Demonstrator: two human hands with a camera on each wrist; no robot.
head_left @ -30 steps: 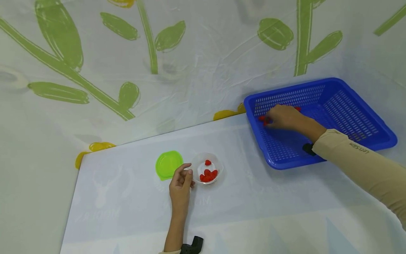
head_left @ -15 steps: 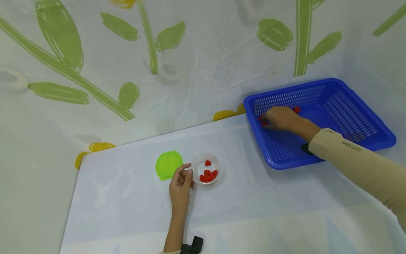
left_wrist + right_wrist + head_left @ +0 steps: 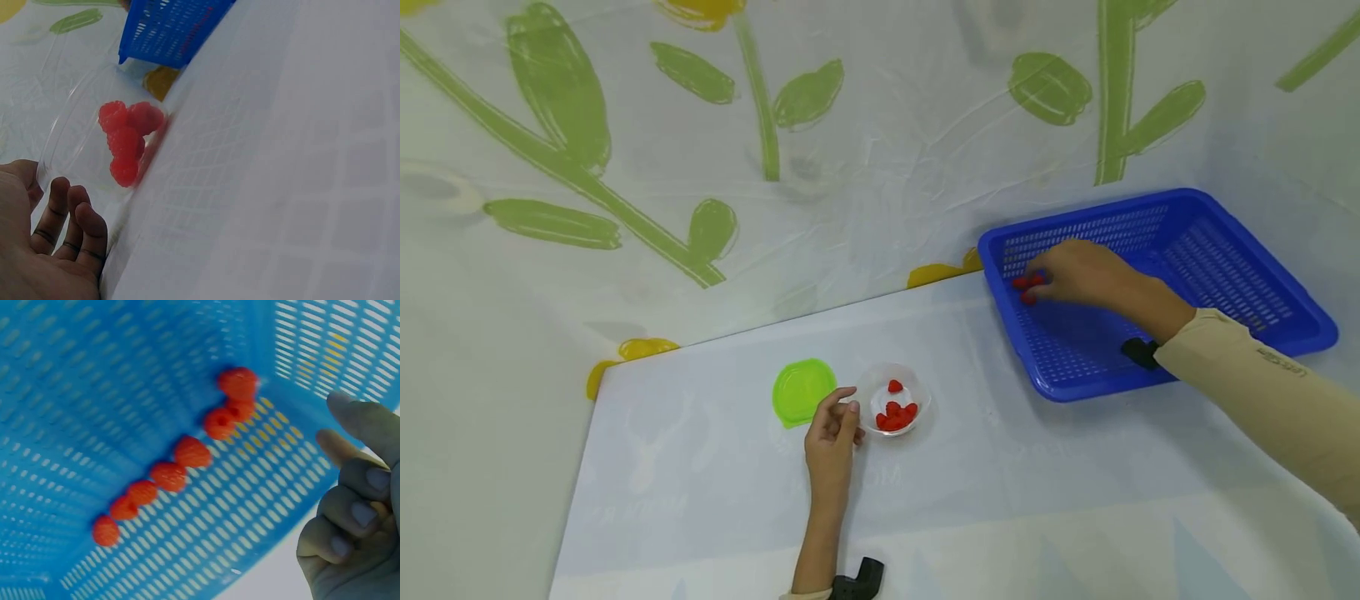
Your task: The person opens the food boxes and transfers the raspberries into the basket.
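Beside the left hand [image 3: 831, 442] stands a clear plastic bowl [image 3: 863, 385] with several red raspberries [image 3: 895, 417] in it. The left fingertips touch the near left side of the bowl, its lower fingers loosely bent. Inside the blue basket [image 3: 1037, 367] is the right hand [image 3: 1086, 271], over the left end. In the right wrist view its thumb and index finger are apart with nothing visible between them, and the other fingers are bent. Several raspberries [image 3: 169, 476] lie in a row along the basket's bottom edge. From the head, the right hand hides part of that row.
A bright green lid [image 3: 801, 392] lies left of the bowl, just behind the left hand. The white table [image 3: 700, 483] meets a wall sheet [image 3: 880, 208] printed with leaves at its back edge. The basket's raised walls surround the right hand.
The right hand has drawn back slightly to the right, so more raspberries show by its fingertips. The left hand keeps its place at the bowl. The head view has shifted a little.
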